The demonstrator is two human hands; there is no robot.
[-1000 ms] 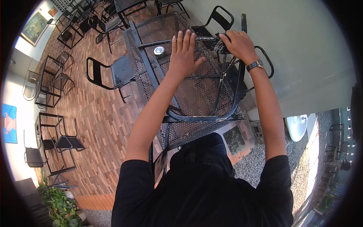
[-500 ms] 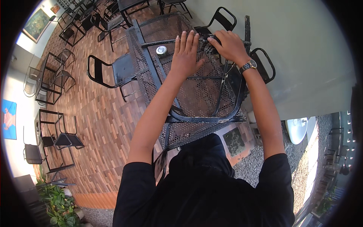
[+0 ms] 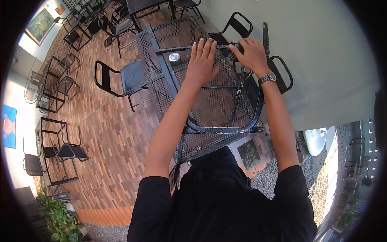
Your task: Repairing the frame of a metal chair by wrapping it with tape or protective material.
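A worn black metal chair frame [image 3: 225,130] lies on a perforated metal table [image 3: 161,90], its paint chipped along the bars. My left hand [image 3: 202,64] is open, fingers stretched out across the frame's far crossbar. At the right end of that bar, my right hand [image 3: 252,56] is closed over a dark crumpled piece [image 3: 233,55], mostly hidden under the fingers; its kind is unclear. A small round tin [image 3: 174,58] with a silvery top stands on the table, left of my left hand.
One black chair [image 3: 123,78] stands left of the table; another black chair [image 3: 238,26] is behind it, near the pale wall [image 3: 322,56]. More tables and chairs fill the far left. Plants [image 3: 60,215] grow at lower left, and a white basin [image 3: 315,141] is at right.
My right hand has slid a little to the right along the crossbar with the dark piece. My left hand stays stretched out on the bar. The whole view has shifted slightly.
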